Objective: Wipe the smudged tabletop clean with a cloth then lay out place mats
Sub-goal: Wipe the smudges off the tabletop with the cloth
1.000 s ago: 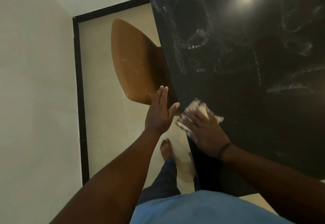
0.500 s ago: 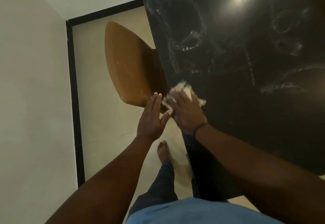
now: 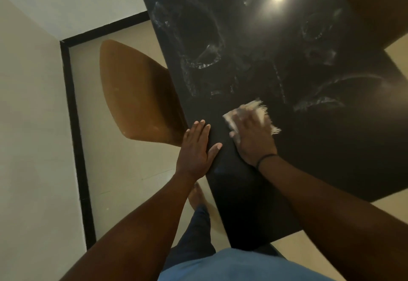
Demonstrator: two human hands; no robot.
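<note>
The black glossy tabletop (image 3: 265,64) carries white swirled smudges across its far and right parts. A white frayed cloth (image 3: 260,110) lies on it near the left edge, and my right hand (image 3: 254,137) presses flat on top of the cloth, hiding most of it. A dark band sits on that wrist. My left hand (image 3: 196,150) rests flat with straight fingers at the table's left edge, holding nothing. No place mats are in view.
A brown chair (image 3: 136,95) stands tucked against the table's left side. Another brown chair (image 3: 375,4) shows at the top right. A pale wall with black skirting (image 3: 75,126) runs on the left. My bare foot (image 3: 196,197) stands on the tiled floor.
My right hand has slid the cloth rightward and farther onto the table, away from the edge. My left hand has come to rest on the table's edge.
</note>
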